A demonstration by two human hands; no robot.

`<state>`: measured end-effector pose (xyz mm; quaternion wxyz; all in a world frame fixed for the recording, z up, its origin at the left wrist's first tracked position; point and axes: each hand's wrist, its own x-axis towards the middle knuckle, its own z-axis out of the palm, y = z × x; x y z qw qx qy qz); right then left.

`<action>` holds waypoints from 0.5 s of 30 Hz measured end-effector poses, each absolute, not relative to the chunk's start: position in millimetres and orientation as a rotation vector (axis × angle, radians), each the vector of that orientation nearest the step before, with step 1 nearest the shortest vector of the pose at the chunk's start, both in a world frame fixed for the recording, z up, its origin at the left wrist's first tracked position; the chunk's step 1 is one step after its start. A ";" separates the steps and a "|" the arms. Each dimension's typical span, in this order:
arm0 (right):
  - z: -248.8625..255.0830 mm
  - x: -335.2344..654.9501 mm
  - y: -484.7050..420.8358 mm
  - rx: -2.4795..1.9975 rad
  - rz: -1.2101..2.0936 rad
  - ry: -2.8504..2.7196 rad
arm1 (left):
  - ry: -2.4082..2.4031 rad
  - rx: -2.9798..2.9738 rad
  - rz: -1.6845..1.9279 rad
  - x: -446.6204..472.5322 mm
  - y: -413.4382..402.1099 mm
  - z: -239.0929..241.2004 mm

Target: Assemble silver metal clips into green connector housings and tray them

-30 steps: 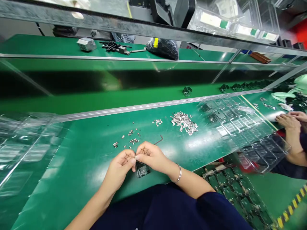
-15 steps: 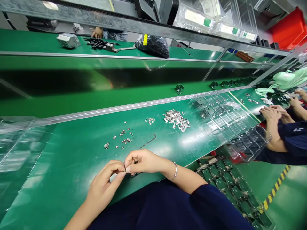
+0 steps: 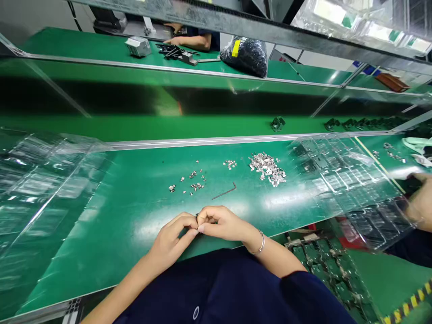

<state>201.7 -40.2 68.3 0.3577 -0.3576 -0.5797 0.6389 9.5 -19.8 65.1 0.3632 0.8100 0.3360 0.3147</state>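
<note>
My left hand [image 3: 172,238] and my right hand [image 3: 219,223] meet fingertip to fingertip at the near edge of the green table [image 3: 128,211]. Both are closed in a pinch on a small dark part [image 3: 197,217], mostly hidden by the fingers. A bracelet circles my right wrist. Just beyond my hands lies a hex key [image 3: 225,191]. Farther out are scattered small metal pieces [image 3: 192,181] and a heap of metal clips [image 3: 268,167].
Clear plastic trays [image 3: 340,180] stand at the right and more clear trays [image 3: 37,180] at the left. A conveyor belt [image 3: 168,126] carries dark parts [image 3: 277,123]. A black bag [image 3: 248,56] and another person's arm [image 3: 194,41] are across; a co-worker's hand [image 3: 420,204] shows at the right.
The view has swung; the hex key now lies fully uncovered. My hands stay pinched together near the table edge. The dark part that lay beneath them is now hidden between my fingers.
</note>
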 end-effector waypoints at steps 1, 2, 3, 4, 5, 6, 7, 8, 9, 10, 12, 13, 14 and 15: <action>66.9 207.9 -33.3 -0.918 1.633 -1.545 | 0.850 2.102 0.841 9.8 -19.7 64.1; 65.0 218.3 -21.7 -0.957 1.576 -1.606 | 0.840 2.119 0.872 9.9 -18.9 63.0; 63.0 233.4 -5.2 -1.073 1.459 -1.654 | 0.844 2.132 0.900 9.4 -17.5 61.6; 61.3 253.5 15.6 -1.235 1.290 -1.669 | 0.863 2.134 0.922 8.1 -15.3 59.9; 60.3 278.4 39.6 -1.468 1.047 -1.622 | 0.897 2.122 0.940 5.9 -12.2 57.8; 60.5 307.2 65.3 -1.739 0.759 -1.488 | 0.943 2.095 0.955 2.8 -8.2 55.2; 62.0 338.6 90.9 -1.852 0.610 -1.394 | 0.997 2.057 0.974 -1.4 -3.6 52.0; 64.7 370.9 114.9 -1.912 0.504 -1.329 | 1.062 2.012 0.992 -6.4 1.5 48.1; 67.9 402.3 135.9 -1.968 0.403 -1.262 | 1.132 1.965 1.009 -12.0 6.6 43.4; 71.0 431.2 153.4 -2.018 0.316 -1.196 | 1.203 1.922 1.017 -17.8 11.4 38.0; 74.1 478.0 178.0 -2.091 0.201 -1.086 | 1.334 1.858 0.996 -28.6 18.6 24.9; 73.2 495.3 186.0 -2.116 0.170 -1.043 | 1.382 1.834 0.975 -32.7 20.6 17.4; 70.6 508.9 192.1 -2.132 0.155 -1.007 | 1.416 1.813 0.958 -35.7 21.5 9.5; 66.6 519.6 196.9 -2.140 0.150 -0.977 | 1.441 1.797 0.949 -37.5 21.5 1.6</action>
